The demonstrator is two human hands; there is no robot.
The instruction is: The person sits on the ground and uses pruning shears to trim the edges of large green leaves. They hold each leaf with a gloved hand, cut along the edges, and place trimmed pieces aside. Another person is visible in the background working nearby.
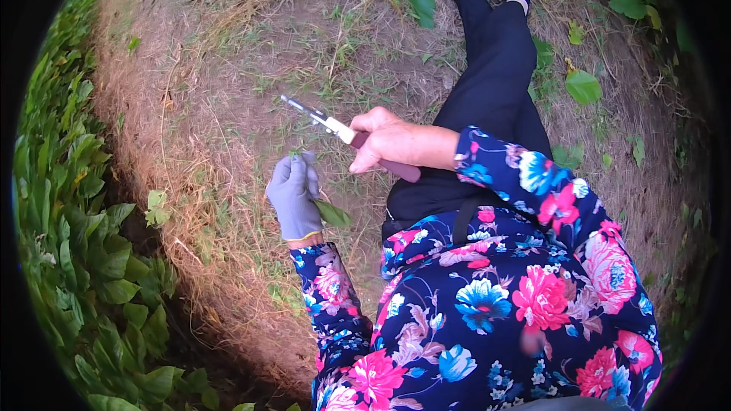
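My left hand [294, 197], in a grey knit glove with a yellow-edged cuff, is closed around a green leafy sprig. A leaf [332, 213] of it sticks out beside the palm, and small green bits show at the fingertips. My bare right hand [385, 140] grips a slim hand tool [328, 123], which looks like pruning shears. Maroon handles and a cream collar lead to its narrow metal end, which points up and left, above my left hand and apart from the sprig. Whether its jaws are parted cannot be told.
Dense broad-leaved plants [108, 274] line the left side beyond a dark furrow. Dry grass [200, 251] and bare soil [240, 103] lie before me. My dark-trousered legs [491, 74] stretch toward the upper right. Loose leaves [583, 87] and a large leaf [420, 4] are scattered on the ground.
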